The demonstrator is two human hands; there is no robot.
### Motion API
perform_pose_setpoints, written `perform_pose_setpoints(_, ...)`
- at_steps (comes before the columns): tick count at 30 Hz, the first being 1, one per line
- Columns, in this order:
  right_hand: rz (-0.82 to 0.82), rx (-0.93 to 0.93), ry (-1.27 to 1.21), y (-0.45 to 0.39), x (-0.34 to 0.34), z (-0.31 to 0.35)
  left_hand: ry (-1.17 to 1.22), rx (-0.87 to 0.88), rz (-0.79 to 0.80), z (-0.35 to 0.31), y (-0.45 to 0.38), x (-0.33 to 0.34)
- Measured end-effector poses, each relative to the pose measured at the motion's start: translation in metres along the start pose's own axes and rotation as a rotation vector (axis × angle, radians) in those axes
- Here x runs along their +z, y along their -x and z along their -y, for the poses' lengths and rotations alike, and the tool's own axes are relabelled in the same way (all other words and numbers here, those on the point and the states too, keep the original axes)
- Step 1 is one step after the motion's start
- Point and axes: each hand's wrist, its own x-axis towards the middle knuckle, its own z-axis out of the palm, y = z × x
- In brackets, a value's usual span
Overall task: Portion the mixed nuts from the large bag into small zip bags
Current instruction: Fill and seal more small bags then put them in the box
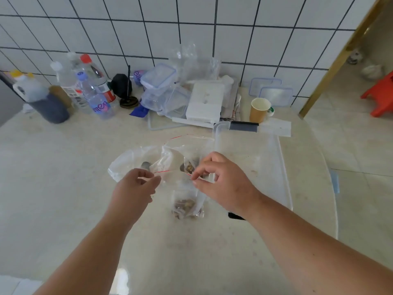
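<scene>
Both hands hold 1 small zip bag (187, 201) up over the counter (63, 188). The left hand (136, 188) pinches one end of its red zip line, and the right hand (221, 179) pinches the other end. Nuts sit at the bottom. The bag looks thin, soft and slippery, and light, so the top edge is the best place to hold. The large bag (148, 160) lies just behind. A bottle (100, 105) has purple letters, too blurry to read.
</scene>
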Motion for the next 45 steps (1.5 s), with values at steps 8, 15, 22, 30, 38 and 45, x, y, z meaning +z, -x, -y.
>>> perform_pose_setpoints(8,0.021,0.119,0.250,-0.020,0.035,0.003,-0.234,0.110,0.283,0.000,-0.062,-0.014)
perform_pose_setpoints(15,-0.026,0.120,0.415,-0.025,0.040,0.009,-0.285,0.154,0.388,-0.008,-0.074,-0.019)
perform_pose_setpoints(22,-0.061,0.161,0.301,-0.037,0.022,0.020,-0.419,0.564,0.453,-0.022,-0.050,-0.034)
perform_pose_setpoints(30,0.011,0.177,0.411,-0.037,0.012,0.014,-0.407,0.526,0.365,-0.028,-0.054,-0.035)
perform_pose_setpoints(38,0.145,0.074,0.383,-0.049,0.029,0.026,-0.432,0.543,0.389,-0.027,-0.051,-0.026)
perform_pose_setpoints(45,0.058,0.135,0.284,-0.049,0.026,0.030,-0.306,0.472,0.335,-0.027,-0.045,-0.030)
